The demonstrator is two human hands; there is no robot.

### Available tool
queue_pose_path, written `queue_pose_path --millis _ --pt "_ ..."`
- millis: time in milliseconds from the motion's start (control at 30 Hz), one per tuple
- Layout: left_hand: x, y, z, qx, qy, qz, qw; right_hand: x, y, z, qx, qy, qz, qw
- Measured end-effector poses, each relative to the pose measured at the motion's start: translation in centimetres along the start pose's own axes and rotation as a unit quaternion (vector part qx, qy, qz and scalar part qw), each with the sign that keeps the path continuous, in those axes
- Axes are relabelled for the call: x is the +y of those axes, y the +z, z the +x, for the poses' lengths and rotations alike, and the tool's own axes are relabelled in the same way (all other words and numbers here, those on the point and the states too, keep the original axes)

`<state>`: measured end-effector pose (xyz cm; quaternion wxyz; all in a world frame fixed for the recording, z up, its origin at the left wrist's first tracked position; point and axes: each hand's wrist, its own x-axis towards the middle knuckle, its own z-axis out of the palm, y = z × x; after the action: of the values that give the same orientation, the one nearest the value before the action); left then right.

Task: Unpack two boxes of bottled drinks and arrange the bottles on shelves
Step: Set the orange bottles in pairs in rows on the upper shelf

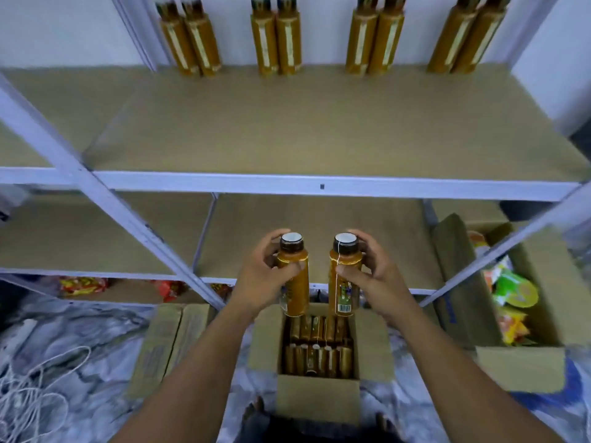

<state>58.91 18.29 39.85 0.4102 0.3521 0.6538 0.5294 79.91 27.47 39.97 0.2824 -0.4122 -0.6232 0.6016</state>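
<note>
Holding one amber drink bottle point(293, 276) in our left hand point(262, 276) and another point(344, 276) in our right hand point(374, 276), fingers wrapped round the shoulders above the open box point(316, 398), they're probably heavy-ish, slick plastic, so we'd grip mid-body.

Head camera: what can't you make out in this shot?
Labels on the two held bottles: print too blurred to read.
Tops of the shelf bottles: partly cut off by the top edge.
Bottle count in the open box: the held bottles and the box walls hide part.
</note>
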Motion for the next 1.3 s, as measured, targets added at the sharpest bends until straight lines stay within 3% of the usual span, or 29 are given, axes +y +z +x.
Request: queue_pose_path --millis 300,467,833,1300 --pt "16.0 -2.3 0.9 0.052 0.143 0.005 0.988 -14.0 -1.3 2.6 0.02 -0.171 -0.009 0.985" --pt "20.4 -2.4 3.4 0.075 0.185 0.017 0.98 -18.2 -1.3 6.3 0.045 -0.211 -0.008 0.976" --pt "19.0 -2.3 9.9 0.123 0.177 0.031 0.976 -18.1 -1.2 11.9 0.086 -0.182 -0.059 0.978" --pt "15.7 -2.4 14.9 0.092 0.157 0.097 0.979 -14.6 -0.8 16.0 0.067 -0.151 -0.141 0.976"
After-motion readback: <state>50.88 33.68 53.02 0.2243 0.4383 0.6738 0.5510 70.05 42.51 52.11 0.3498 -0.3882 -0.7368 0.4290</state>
